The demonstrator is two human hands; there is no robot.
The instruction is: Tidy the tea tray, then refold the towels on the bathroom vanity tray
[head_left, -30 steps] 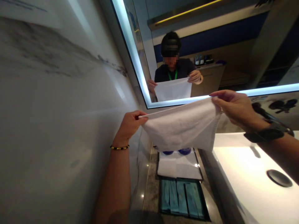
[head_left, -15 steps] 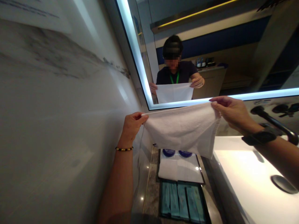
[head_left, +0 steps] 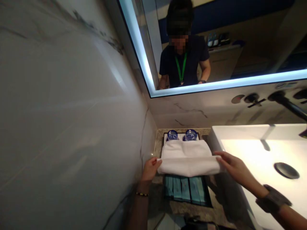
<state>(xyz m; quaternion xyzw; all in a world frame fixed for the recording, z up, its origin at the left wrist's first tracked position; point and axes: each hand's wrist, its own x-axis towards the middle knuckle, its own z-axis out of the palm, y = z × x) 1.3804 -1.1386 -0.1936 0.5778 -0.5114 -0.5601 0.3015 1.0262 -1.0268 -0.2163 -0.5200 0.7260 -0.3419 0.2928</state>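
Observation:
A white towel (head_left: 189, 166) is stretched level between my hands, low over the counter. My left hand (head_left: 150, 169) pinches its left corner between thumb and fingers. At the opposite corner my right hand (head_left: 231, 164) grips the edge, the wrist with the dark watch reaching over the sink. Behind the held edge, white cloth (head_left: 187, 148) lies over a tray; whether it is the same towel or another one I cannot tell. Two blue-tinted glasses (head_left: 191, 134) stand at the tray's back. Just in front, a dark tray (head_left: 208, 201) holds several teal packets (head_left: 184, 188).
A white sink (head_left: 217, 135) with a dark drain (head_left: 286, 170) lies to the right, a black faucet (head_left: 287, 100) above it. The marble wall (head_left: 72, 127) rises close on the left. A lit mirror (head_left: 192, 91) hangs behind and reflects a person.
Both hands have lowered the towel from in front of the mirror down to the tray. My view has tilted downward, and the glasses now show more fully.

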